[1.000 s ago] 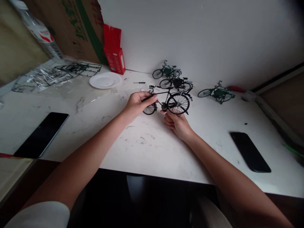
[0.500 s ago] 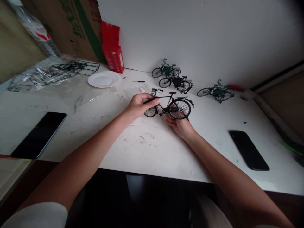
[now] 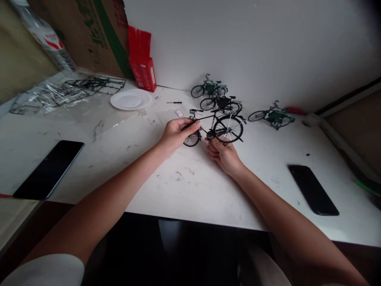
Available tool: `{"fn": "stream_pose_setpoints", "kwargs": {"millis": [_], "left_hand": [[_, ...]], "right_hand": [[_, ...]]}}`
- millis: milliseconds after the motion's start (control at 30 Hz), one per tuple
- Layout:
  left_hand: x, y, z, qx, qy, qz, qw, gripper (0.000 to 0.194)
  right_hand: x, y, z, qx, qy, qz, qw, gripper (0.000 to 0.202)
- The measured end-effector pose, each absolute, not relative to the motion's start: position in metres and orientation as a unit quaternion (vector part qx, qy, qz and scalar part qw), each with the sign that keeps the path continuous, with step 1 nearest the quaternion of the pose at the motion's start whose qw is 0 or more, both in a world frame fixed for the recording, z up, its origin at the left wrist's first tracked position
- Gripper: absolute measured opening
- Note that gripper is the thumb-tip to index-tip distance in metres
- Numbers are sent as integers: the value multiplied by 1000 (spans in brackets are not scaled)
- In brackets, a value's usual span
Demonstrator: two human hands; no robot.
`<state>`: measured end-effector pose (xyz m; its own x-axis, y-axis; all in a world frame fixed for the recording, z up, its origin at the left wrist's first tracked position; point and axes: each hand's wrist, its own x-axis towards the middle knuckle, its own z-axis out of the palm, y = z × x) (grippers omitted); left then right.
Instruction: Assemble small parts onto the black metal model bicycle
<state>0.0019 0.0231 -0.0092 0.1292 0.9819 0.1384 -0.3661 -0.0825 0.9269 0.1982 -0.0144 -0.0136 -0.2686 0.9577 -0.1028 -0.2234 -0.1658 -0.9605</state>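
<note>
Against the back wall at the left, a cardboard box (image 3: pixel 89 35) carries large green lettering too cropped to read, and the red carton (image 3: pixel 142 65) beside it has a small white label whose print is too small to make out. A plastic bottle (image 3: pixel 44 37) at the far left shows a red and white label, unreadable as well.

From the head camera, a black model bicycle (image 3: pixel 216 127) is held just above the white marble-patterned table (image 3: pixel 178 178), near its far edge. It has a thin black frame, spoked wheels with a silver sheen, a small saddle and chromed handlebars. The left hand (image 3: pixel 175 135) is closed around the front end, fingers over the front wheel and fork. The right hand (image 3: pixel 223 155) grips it from below at the crank and rear wheel, fingers curled.

Behind it stand three finished model bikes (image 3: pixel 220 97), two green and one black. A white plate (image 3: pixel 131 99), a small screwdriver (image 3: pixel 175 103), parts sprues (image 3: pixel 89 85) and two dark phones (image 3: pixel 47 169) lie around.
</note>
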Motion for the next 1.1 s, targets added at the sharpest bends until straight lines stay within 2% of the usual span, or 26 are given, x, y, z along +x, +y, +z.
{"fn": "stream_pose_setpoints", "kwargs": {"millis": [167, 333, 500, 633, 700, 833, 1100], "left_hand": [[0, 28, -12, 447, 348, 580, 586, 37], [-1, 27, -12, 468, 342, 544, 607, 37], [0, 24, -14, 488, 323, 524, 619, 36], [2, 19, -12, 502, 318, 498, 631, 36], [3, 17, -11, 501, 316, 496, 635, 36], [4, 19, -9, 490, 314, 530, 617, 38], [1, 28, -11, 441, 360, 586, 577, 38]], "right_hand": [[201, -13, -10, -373, -455, 663, 463, 42], [200, -11, -9, -383, -427, 649, 500, 61], [198, -11, -7, -402, -418, 643, 500, 50], [196, -13, -6, -423, -420, 625, 504, 57], [195, -15, -7, -420, -428, 634, 489, 54], [194, -16, -9, -406, -447, 648, 464, 51], [198, -14, -7, -393, -451, 651, 467, 48]]}}
